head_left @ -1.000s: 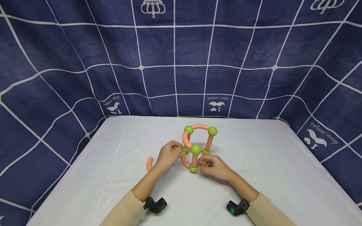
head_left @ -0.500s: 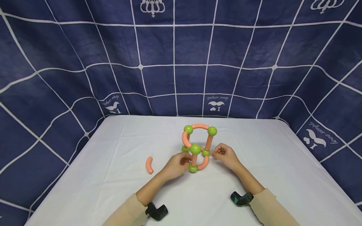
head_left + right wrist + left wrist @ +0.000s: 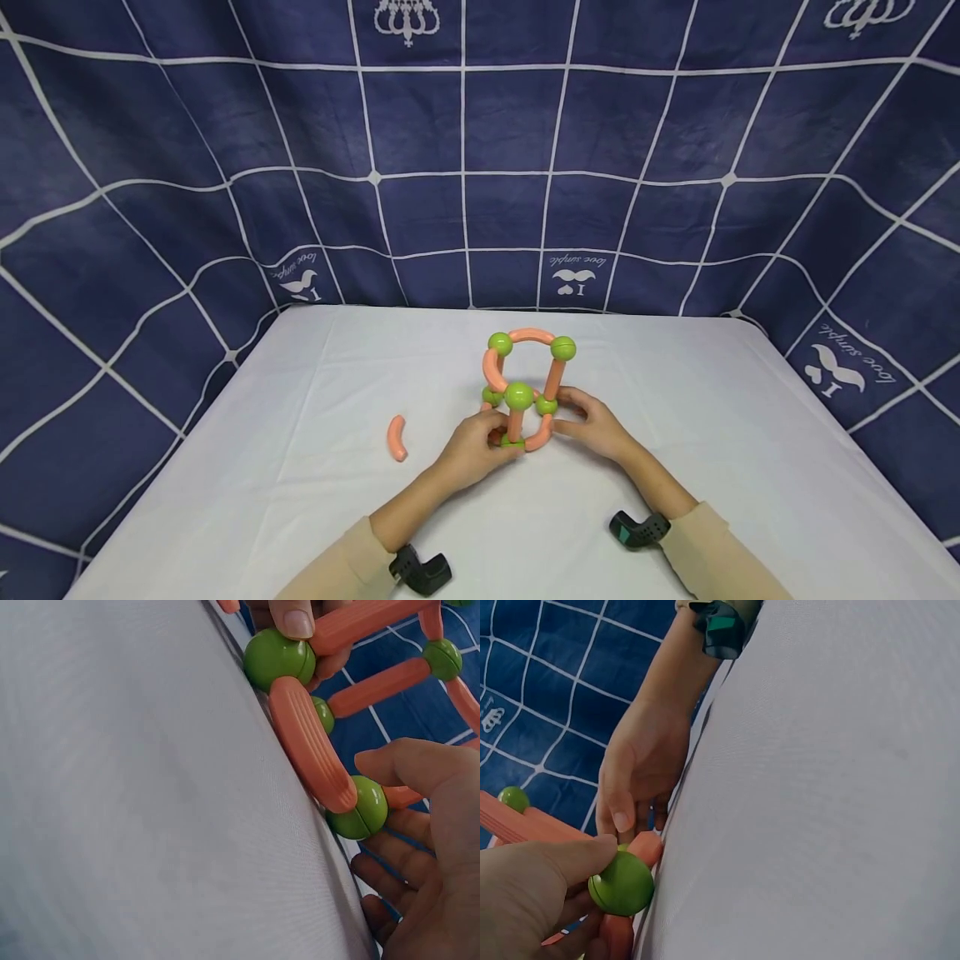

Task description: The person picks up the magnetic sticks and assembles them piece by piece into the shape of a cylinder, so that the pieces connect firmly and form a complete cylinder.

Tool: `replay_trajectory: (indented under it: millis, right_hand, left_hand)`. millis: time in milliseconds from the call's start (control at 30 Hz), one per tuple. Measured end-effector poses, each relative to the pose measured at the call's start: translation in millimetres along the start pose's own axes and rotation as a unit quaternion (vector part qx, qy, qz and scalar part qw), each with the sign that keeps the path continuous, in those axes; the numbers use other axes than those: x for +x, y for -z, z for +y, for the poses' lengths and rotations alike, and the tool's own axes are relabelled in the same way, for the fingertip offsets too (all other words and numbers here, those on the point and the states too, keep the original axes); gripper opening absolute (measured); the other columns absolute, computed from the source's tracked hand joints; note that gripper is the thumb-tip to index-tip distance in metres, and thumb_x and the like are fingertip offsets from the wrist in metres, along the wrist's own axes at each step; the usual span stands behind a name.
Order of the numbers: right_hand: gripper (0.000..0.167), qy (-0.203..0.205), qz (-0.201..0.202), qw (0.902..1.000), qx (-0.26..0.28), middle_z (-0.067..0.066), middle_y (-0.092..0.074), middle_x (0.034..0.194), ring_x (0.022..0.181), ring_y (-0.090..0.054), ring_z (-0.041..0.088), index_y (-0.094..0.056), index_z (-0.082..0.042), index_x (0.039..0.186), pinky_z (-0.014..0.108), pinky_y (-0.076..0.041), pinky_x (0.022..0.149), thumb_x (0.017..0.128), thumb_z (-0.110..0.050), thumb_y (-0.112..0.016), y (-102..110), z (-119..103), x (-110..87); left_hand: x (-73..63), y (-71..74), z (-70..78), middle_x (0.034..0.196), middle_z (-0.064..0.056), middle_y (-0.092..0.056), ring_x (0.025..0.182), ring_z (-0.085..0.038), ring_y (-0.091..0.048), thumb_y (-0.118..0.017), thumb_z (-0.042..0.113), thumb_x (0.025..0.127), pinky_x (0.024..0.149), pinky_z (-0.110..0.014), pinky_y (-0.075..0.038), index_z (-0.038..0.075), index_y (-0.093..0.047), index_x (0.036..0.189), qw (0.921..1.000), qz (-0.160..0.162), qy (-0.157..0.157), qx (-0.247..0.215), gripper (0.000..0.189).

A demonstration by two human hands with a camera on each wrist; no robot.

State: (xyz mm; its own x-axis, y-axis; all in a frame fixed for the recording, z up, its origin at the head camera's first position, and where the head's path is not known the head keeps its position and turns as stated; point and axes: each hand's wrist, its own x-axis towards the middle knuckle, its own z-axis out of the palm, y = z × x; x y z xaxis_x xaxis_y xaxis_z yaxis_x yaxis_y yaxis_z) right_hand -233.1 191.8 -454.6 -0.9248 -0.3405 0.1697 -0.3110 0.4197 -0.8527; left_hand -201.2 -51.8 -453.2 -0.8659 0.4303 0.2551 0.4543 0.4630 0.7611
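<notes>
A frame of green balls and orange rods, straight and curved, from a building set stands mid-table, its upper front ball [image 3: 519,396] nearest the head camera. My left hand [image 3: 476,450] holds the lower front ball [image 3: 622,883], its thumb on top and fingers beneath in the left wrist view. A curved rod [image 3: 311,746] runs from that ball to the lower right ball [image 3: 361,810]. At this second ball is my right hand [image 3: 596,427], thumb extended just above it and loosely bent fingers below. Part of the lower front ball is hidden by my left hand.
One loose curved orange rod [image 3: 396,438] lies on the white tablecloth [image 3: 337,500] left of the frame. A dark blue curtain [image 3: 495,167] with white grid lines rises behind the table and along both sides.
My left hand has moved from the frame's left side to the lower front ball. My right hand went from that ball to the lower right one. A curved rod now joins the two.
</notes>
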Motion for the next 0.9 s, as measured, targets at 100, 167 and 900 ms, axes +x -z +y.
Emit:
replay_trajectory:
  millis: [100, 167, 900]
  right_hand:
    - [0.047, -0.003, 0.001, 1.0, 0.0, 0.016, -0.062, 0.123, 0.121, -0.051, 0.036, -0.058, 0.0, 0.128, 0.057, -0.035, 0.101, 0.086, -0.015, -0.072, -0.1, -0.5, -0.3]
    - [0.045, -0.004, 0.004, 1.0, -0.006, 0.014, -0.063, 0.119, 0.115, -0.054, 0.034, -0.059, 0.001, 0.126, 0.054, -0.038, 0.099, 0.086, -0.014, -0.073, 0.3, -1.2, -0.2]
    - [0.023, 0.047, -0.014, 0.9988, -0.002, 0.001, -0.06, 0.084, 0.075, -0.054, 0.017, -0.068, -0.008, 0.1, 0.027, -0.046, 0.065, 0.08, -0.013, -0.08, -6.3, 8.8, 1.4]
  left_hand:
    - [0.2, 0.7, 1.7, 0.085, 0.005, -0.059, 0.078, -0.013, -0.055, -0.081, 0.02, 0.081, 0.068, -0.024, -0.048, 0.009, -0.068, 0.101, 0.9997, 0.014, 0.0, 0.018, 0.026]
    - [0.8, 1.5, 1.7, 0.086, 0.004, -0.058, 0.077, -0.013, -0.055, -0.082, 0.019, 0.079, 0.067, -0.024, -0.047, 0.007, -0.068, 0.103, 0.9994, 0.024, 0.001, 0.023, 0.03]
    - [3.7, 22.3, -8.3, 0.094, -0.001, -0.06, 0.085, -0.019, -0.059, -0.078, 0.016, 0.082, 0.071, -0.031, -0.049, 0.005, -0.068, 0.101, 0.9886, 0.109, 0.065, 0.082, 0.023]
